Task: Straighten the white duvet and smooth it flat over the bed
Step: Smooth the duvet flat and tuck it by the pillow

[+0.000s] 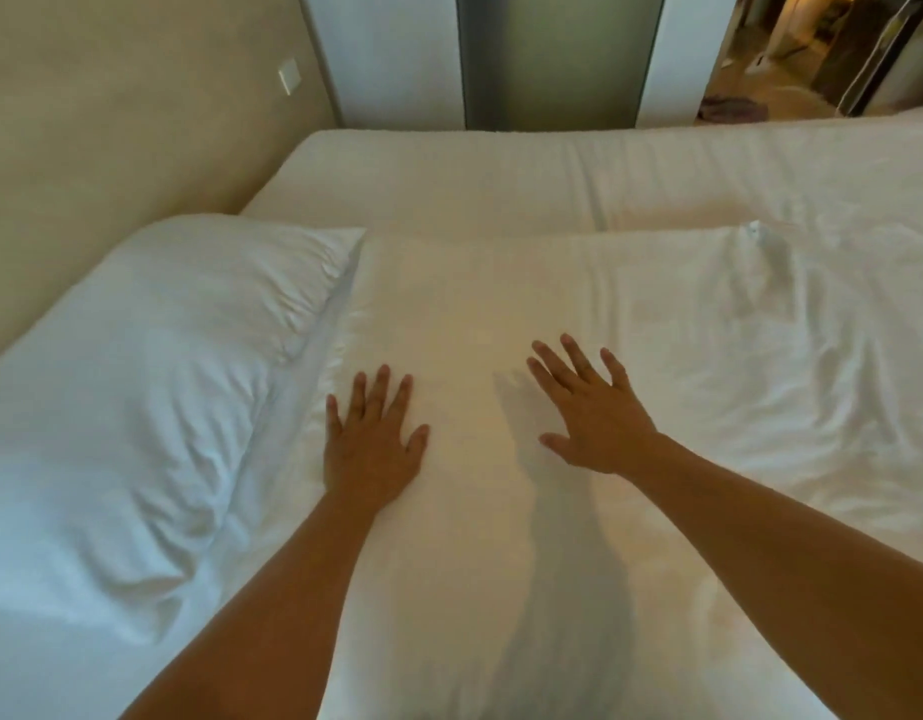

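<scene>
The fingers (378, 392) of the left hand (371, 444) are held straight and fairly close together. They are laid flat on the white duvet (552, 293), with the thumb spread away from the pillow (152, 366). Nothing is gripped. This hand is placed just beside the pillow's inner side, where pillow and duvet meet.

The fingers (573, 361) of the right hand (594, 413) are fanned wide and straight, tilted back towards the pillow, and nothing is held by them. This hand is seen farther from the pillow than the left one. A shadow is cast on the cloth on its pillow side, and whether the palm presses down or only hovers cannot be told. Both bare forearms are stretched out over the duvet.

The duvet is spread on the bed (501, 168), touching the pillow's inner side. Its far edge runs straight, sideways away from the pillow's far corner. Wrinkles are seen in the part farthest from the pillow, while the strip under the hands is smoother. Its full length is cut off by the frame, so the long axis cannot be fixed. Beyond that edge a bare band of the bed is shown.

A beige wall (111, 122) with a switch plate (288, 81) is seen behind the pillow.
</scene>
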Available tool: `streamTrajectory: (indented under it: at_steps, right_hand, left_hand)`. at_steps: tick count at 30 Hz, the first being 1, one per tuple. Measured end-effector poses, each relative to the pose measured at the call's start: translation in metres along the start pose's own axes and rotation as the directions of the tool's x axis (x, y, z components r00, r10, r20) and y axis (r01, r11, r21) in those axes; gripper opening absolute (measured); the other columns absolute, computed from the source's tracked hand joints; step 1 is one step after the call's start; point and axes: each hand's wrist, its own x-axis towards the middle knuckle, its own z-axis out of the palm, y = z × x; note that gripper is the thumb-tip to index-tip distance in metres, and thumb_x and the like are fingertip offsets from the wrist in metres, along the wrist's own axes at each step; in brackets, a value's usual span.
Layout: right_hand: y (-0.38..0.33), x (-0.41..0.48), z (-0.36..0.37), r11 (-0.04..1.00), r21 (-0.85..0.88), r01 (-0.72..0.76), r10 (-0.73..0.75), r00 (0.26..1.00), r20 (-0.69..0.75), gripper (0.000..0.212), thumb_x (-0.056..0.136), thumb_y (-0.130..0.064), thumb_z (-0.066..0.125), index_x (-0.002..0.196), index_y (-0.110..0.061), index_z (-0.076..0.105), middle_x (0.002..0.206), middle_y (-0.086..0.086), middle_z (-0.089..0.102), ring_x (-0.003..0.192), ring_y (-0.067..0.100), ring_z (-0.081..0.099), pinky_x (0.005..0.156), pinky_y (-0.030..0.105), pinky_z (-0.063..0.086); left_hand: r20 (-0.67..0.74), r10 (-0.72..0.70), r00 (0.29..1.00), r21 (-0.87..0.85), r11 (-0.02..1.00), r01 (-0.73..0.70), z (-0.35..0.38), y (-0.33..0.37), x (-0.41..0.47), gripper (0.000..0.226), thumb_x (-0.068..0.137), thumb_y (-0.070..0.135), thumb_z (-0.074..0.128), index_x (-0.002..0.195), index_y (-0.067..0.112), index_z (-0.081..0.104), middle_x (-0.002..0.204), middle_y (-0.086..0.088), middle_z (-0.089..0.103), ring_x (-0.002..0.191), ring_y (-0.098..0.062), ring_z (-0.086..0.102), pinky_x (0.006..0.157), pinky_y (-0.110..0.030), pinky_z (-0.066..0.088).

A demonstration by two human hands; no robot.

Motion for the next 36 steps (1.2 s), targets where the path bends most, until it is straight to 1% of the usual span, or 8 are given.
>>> streamTrajectory:
  at_steps: [8,14,19,26,29,32,34,36]
  right_hand:
    - [-0.149,0.138,-0.042,0.946,-0.012,0.324,-0.318,0.933,0.169,0.137,0.061,-0.074,0.071,0.149,-0.032,-0.025,0.155,-0.004,-0.034,0.142,0.024,-0.033,0.114,0.053,-0.013]
    - [-0.198,0.210,-0.054,0.884,-0.142,0.446,-0.374,0.855,0.358,0.162,0.042,-0.057,0.091,0.146,-0.032,-0.031,0.150,-0.001,-0.043,0.139,0.026,-0.037,0.114,0.051,-0.013]
    - [-0.220,0.258,-0.043,0.796,-0.249,0.551,-0.372,0.771,0.518,0.165,0.038,-0.053,0.093,0.146,-0.033,-0.029,0.151,-0.001,-0.042,0.140,0.026,-0.036,0.114,0.051,-0.012]
    - [-0.243,0.282,-0.013,0.731,-0.257,0.632,-0.304,0.639,0.706,0.147,0.039,-0.051,0.092,0.154,-0.022,0.005,0.161,0.007,-0.015,0.149,0.024,-0.008,0.119,0.048,-0.008]
    - [-0.247,0.289,-0.017,0.718,-0.236,0.655,-0.287,0.587,0.757,0.118,0.057,-0.050,0.086,0.152,-0.022,0.021,0.160,0.005,0.014,0.147,0.019,0.017,0.120,0.042,-0.005]
    - [-0.248,0.291,-0.029,0.719,-0.181,0.671,-0.292,0.528,0.797,0.076,0.089,-0.044,0.061,0.151,-0.021,0.024,0.157,-0.001,0.027,0.145,0.014,0.023,0.120,0.037,0.002]
    - [-0.250,0.290,-0.034,0.665,-0.164,0.729,-0.338,0.490,0.804,0.065,0.095,-0.039,0.055,0.150,-0.018,0.028,0.157,0.001,0.029,0.145,0.017,0.024,0.117,0.035,0.008]
    - [-0.253,0.288,-0.034,0.640,-0.177,0.747,-0.348,0.488,0.801,0.066,0.088,-0.037,0.066,0.145,-0.018,0.037,0.153,0.001,0.036,0.141,0.018,0.031,0.116,0.036,0.012]
  left_hand:
    - [-0.115,-0.151,0.982,0.037,0.987,0.156,-0.015,-0.115,0.019,0.067,0.098,0.054,0.018,0.153,0.029,-0.011,0.162,-0.001,-0.010,0.149,-0.029,-0.008,0.118,-0.055,0.001]
    - [-0.071,-0.262,0.962,0.147,0.952,0.270,-0.017,-0.182,0.047,0.112,0.083,0.061,0.053,0.147,0.022,-0.029,0.157,-0.011,-0.028,0.145,-0.034,-0.022,0.118,-0.055,-0.005]
    - [-0.057,-0.280,0.958,0.219,0.933,0.285,-0.012,-0.201,0.081,0.128,0.077,0.049,0.069,0.144,0.014,-0.034,0.151,-0.021,-0.036,0.142,-0.041,-0.026,0.117,-0.055,-0.003]
    - [-0.120,-0.327,0.938,0.213,0.914,0.346,-0.012,-0.230,0.114,0.115,0.082,0.031,0.066,0.148,0.008,-0.025,0.152,-0.027,-0.028,0.143,-0.045,-0.017,0.118,-0.054,0.003]
    - [-0.142,-0.330,0.933,0.217,0.909,0.355,-0.015,-0.245,0.121,0.112,0.084,0.032,0.064,0.148,0.008,-0.024,0.154,-0.027,-0.025,0.144,-0.045,-0.013,0.119,-0.053,0.005]
    - [-0.124,-0.347,0.930,0.203,0.908,0.366,-0.024,-0.252,0.126,0.113,0.084,0.033,0.064,0.147,0.009,-0.026,0.154,-0.026,-0.027,0.144,-0.044,-0.014,0.119,-0.052,0.004]
    - [-0.108,-0.343,0.933,0.197,0.913,0.359,-0.029,-0.255,0.127,0.115,0.083,0.035,0.065,0.148,0.010,-0.026,0.153,-0.025,-0.027,0.144,-0.043,-0.015,0.119,-0.052,0.003]
    - [-0.100,-0.327,0.940,0.200,0.919,0.341,-0.033,-0.258,0.126,0.115,0.082,0.036,0.066,0.148,0.011,-0.026,0.154,-0.025,-0.027,0.145,-0.043,-0.014,0.119,-0.052,0.003]
